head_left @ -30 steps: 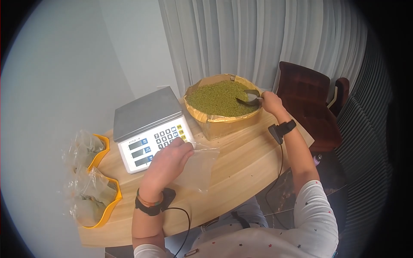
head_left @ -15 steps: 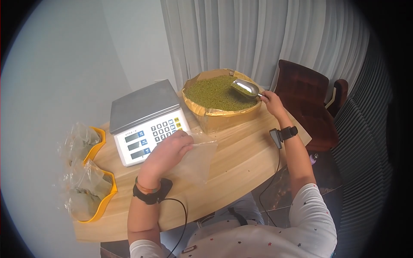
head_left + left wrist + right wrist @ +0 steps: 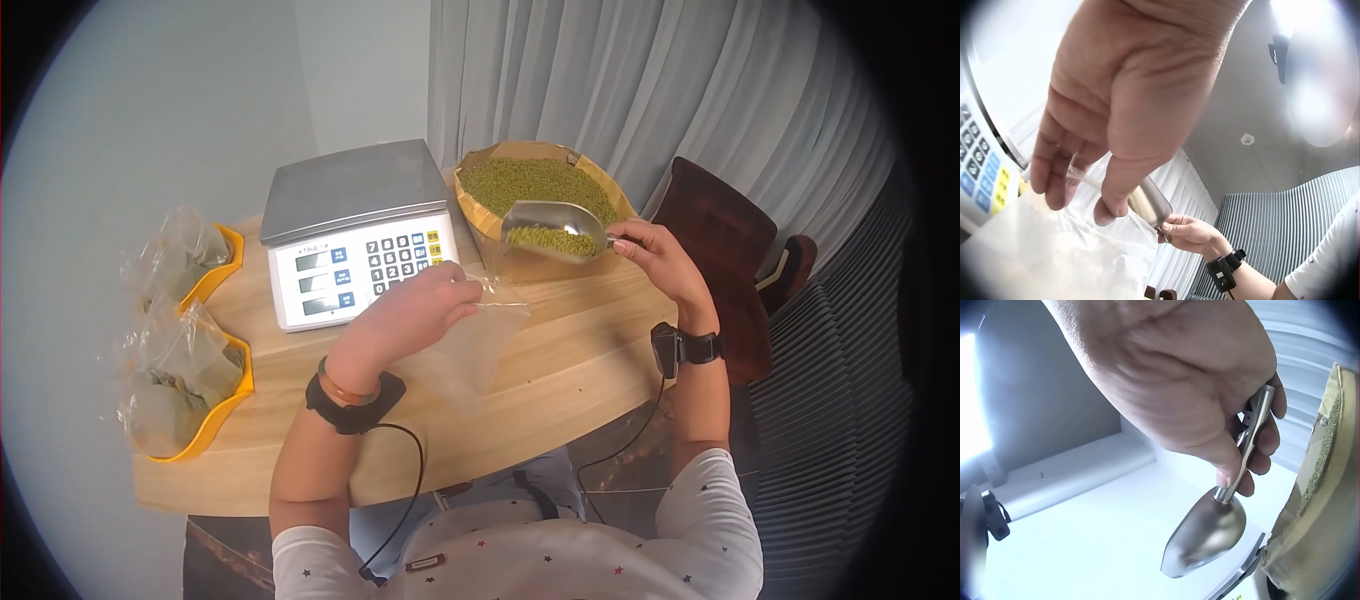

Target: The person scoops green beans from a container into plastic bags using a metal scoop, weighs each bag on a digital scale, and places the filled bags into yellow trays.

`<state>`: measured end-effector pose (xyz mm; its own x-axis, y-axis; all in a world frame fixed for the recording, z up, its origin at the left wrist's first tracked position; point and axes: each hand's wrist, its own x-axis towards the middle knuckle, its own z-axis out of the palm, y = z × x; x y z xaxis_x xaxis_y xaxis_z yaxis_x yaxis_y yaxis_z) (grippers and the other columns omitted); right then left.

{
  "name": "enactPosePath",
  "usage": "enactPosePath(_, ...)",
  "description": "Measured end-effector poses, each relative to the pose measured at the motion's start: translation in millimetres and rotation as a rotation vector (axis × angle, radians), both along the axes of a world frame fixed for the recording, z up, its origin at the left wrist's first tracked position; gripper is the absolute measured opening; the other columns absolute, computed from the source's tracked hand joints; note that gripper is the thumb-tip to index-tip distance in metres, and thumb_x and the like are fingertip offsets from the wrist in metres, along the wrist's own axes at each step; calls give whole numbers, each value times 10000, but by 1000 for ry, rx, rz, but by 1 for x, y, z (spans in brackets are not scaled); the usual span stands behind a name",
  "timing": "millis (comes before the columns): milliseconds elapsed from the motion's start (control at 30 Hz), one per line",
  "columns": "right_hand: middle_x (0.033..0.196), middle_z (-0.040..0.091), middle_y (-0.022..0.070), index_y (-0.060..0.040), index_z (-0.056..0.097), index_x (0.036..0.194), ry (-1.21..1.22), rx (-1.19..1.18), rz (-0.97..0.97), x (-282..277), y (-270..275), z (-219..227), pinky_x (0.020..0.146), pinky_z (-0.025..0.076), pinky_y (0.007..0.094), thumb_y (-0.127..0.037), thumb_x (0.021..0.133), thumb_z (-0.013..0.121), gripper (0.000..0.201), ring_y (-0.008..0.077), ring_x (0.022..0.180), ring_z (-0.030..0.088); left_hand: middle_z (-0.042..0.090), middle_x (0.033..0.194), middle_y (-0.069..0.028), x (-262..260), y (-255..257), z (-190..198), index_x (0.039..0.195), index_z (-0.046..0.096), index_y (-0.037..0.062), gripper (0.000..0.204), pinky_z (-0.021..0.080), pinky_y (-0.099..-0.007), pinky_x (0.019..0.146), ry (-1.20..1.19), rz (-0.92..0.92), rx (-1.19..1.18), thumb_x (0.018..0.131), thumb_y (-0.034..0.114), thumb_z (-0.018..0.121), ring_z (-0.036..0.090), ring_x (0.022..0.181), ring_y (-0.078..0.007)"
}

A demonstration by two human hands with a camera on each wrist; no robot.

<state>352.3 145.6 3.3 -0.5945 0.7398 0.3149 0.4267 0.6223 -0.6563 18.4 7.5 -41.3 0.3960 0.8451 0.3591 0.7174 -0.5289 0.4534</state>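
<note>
My right hand (image 3: 665,258) grips the handle of a metal scoop (image 3: 1207,531), thumb on top and fingers curled round it. Small green beans (image 3: 550,240) lie in the scoop, which is held level in front of the taped cardboard box (image 3: 480,215) of the same beans. My left hand (image 3: 415,312) pinches the top edge of a clear plastic bag (image 3: 470,350) between thumb and fingers, as the left wrist view also shows. Limp and flat, the bag hangs over the table, its mouth just left of and below the scoop's lip.
A digital scale (image 3: 350,190) with a keypad stands at the back, behind my left hand. On the left are two yellow holders (image 3: 228,400) with filled clear bags (image 3: 170,410). A dark red chair (image 3: 710,230) stands beyond the table's (image 3: 560,350) right end.
My right hand has lifted the scoop out of the beans, loaded, and brought it toward the bag. The left hand keeps its pinch on the bag. The head view has shifted.
</note>
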Motion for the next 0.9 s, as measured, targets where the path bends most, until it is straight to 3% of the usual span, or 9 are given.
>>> enactPosePath(67, 871, 589, 49, 22, 669, 1091, -47, 37, 52, -8, -9, 7, 786, 447, 305, -125, 960, 649, 198, 165, 819, 519, 618, 1093, -155, -1, -1, 2, 1019, 615, 15, 178, 492, -414, 876, 23, -16, -64, 979, 186, 587, 600, 1015, -358)
enactPosePath(233, 863, 564, 99, -8, 688, 1079, -235, 312, 59, -28, -36, 24, 793, 436, 371, -114, 906, 677, 203, 274, 850, 524, 625, 1080, -150, -1, -3, 2, 1022, 626, 22, 177, 493, -408, 874, 1, -15, -14, 975, 189, 592, 602, 1010, -352)
enactPosePath(467, 899, 578, 83, -16, 697, 1050, -336, 684, 34, -50, -71, 31, 829, 412, 395, -12, 828, 659, 225, 279, 909, 524, 634, 1050, -139, 2, -5, 11, 1048, 645, 31, 170, 490, -402, 870, 54, -15, -76, 968, 173, 598, 606, 1005, -334)
enactPosePath(567, 898, 580, 86, -17, 696, 1047, -328, 664, 25, -48, -71, 32, 825, 412, 392, -10, 832, 660, 218, 284, 920, 533, 632, 1007, -143, 1, -4, 5, 1025, 638, 25, 165, 490, -406, 860, 23, -14, -60, 965, 173, 599, 604, 989, -338)
enactPosePath(700, 904, 598, 99, -20, 707, 1018, -312, 652, -88, -28, -49, 39, 805, 435, 412, -12, 830, 669, 192, 300, 906, 552, 631, 959, -143, -1, -3, 3, 1010, 633, 18, 166, 490, -414, 850, 57, 12, -41, 961, 174, 604, 603, 969, -343)
enactPosePath(900, 902, 635, 130, -32, 733, 955, -323, 694, -442, 28, 27, 14, 781, 489, 454, -80, 838, 696, 131, 333, 906, 600, 628, 912, -160, -5, 0, 1, 971, 622, 16, 150, 487, -437, 813, 46, 33, -16, 950, 163, 614, 602, 927, -363)
